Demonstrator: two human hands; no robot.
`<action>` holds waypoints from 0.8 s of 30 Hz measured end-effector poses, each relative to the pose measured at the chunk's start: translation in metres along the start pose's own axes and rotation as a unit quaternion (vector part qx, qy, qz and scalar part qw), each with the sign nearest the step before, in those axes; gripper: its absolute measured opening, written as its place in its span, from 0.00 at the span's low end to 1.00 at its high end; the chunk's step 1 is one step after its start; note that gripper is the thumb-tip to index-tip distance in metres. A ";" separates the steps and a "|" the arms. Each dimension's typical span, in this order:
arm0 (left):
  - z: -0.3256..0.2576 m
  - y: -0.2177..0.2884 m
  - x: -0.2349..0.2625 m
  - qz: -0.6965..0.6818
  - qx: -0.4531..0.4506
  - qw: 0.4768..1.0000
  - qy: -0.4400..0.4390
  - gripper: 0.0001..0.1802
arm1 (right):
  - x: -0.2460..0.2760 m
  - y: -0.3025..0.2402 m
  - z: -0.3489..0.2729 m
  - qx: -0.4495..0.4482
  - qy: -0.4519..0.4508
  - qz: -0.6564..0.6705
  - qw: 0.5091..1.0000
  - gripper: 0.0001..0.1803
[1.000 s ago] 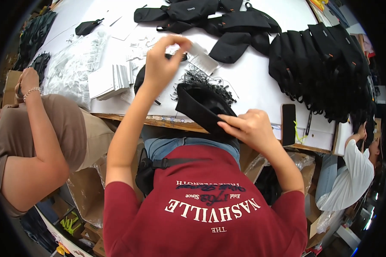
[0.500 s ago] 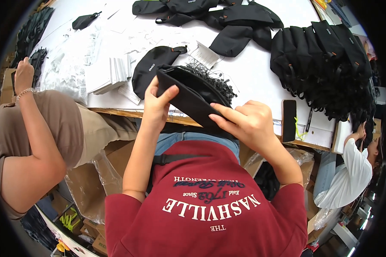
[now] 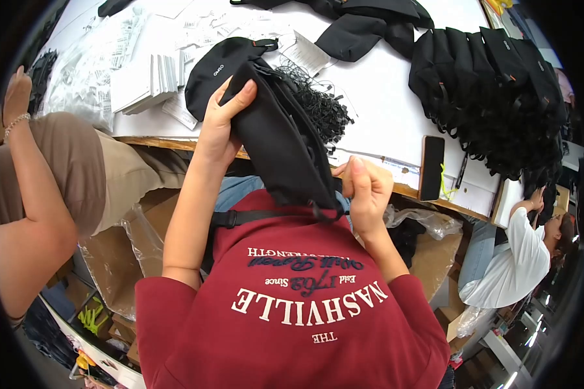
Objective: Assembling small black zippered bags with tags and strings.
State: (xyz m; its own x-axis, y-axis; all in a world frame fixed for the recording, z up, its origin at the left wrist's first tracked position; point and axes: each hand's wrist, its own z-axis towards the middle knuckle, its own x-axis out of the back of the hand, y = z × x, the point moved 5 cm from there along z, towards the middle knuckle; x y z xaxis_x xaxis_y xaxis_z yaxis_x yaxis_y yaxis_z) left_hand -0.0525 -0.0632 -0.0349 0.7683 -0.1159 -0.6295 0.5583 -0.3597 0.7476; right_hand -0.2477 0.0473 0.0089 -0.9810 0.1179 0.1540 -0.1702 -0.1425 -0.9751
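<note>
A: How many hands occupy the centre, and how are they set?

B: Two. The left hand [image 3: 224, 126] grips one black pouch [image 3: 272, 146] by its far left end, thumb laid on the face. The right hand [image 3: 368, 194] sits at the pouch's near right edge, fingers curled, thumb raised; whether it pinches anything cannot be told.

A: Where is the gripped pouch, and of what form?

B: It is held over the near edge of the desk [image 3: 383, 97], slanting from far left to near right: long, soft, matte fabric, with layered edges along its right side.

A: What surrounds it?

B: One heap of thin black cords [image 3: 324, 110], tangled and wiry, too dense to count. One second pouch [image 3: 204, 78], rounded, lies just left. Farther left come one stack of white cards [image 3: 146, 84], flat and crisp, and one crinkled plastic bag [image 3: 87, 84] of white slips.

A: And to the right?

B: One phone [image 3: 431, 167], a dark rounded rectangle; one slim pen [image 3: 461, 170]; one yellow-green strip [image 3: 445, 184] between them. Beyond lies a row of black pouches [image 3: 493, 81], overlapping, its exact number hidden, fringed with loops. Further dark pouches [image 3: 353, 35] lie at the far side.

A: Other people?

B: Two: one in a brown top [image 3: 71, 165] at left, one in a white top [image 3: 509, 266] at right.
</note>
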 end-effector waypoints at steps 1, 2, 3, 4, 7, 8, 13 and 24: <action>-0.001 0.002 -0.003 0.006 0.011 1.000 0.002 0.16 | 0.003 0.001 0.005 0.011 -0.005 -0.012 1.000 0.19; -0.001 0.004 -0.006 0.003 0.010 1.000 0.003 0.16 | 0.002 0.000 0.015 0.011 -0.007 -0.014 1.000 0.19; -0.002 0.003 -0.011 0.009 0.033 0.999 -0.023 0.16 | 0.001 -0.010 0.030 0.068 -0.003 -0.029 0.997 0.12; -0.005 0.000 -0.016 0.015 0.054 0.997 -0.046 0.17 | -0.002 -0.020 0.040 0.126 -0.002 -0.041 0.991 0.07; -0.014 -0.005 -0.030 0.042 0.089 0.993 -0.057 0.22 | -0.017 -0.038 0.062 0.067 -0.019 -0.050 0.996 0.07; -0.015 -0.006 -0.033 0.052 0.101 0.991 -0.075 0.22 | -0.016 -0.039 0.066 0.069 -0.021 -0.051 0.996 0.07; -0.021 -0.010 -0.034 0.049 0.135 0.986 -0.080 0.18 | -0.019 -0.047 0.073 0.122 -0.083 -0.225 0.963 0.07; 0.000 -0.007 -0.004 -0.104 0.096 0.989 -0.033 0.12 | -0.037 -0.051 0.042 0.091 -0.286 -0.105 0.948 0.05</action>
State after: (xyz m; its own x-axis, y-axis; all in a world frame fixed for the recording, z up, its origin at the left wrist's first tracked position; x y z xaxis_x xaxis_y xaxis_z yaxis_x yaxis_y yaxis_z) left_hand -0.0599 -0.0605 -0.0377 0.6168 -0.0797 -0.7831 0.6279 -0.5502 0.5505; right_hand -0.2068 0.0087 0.0599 -0.8048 -0.3820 0.4543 -0.3297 -0.3486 -0.8773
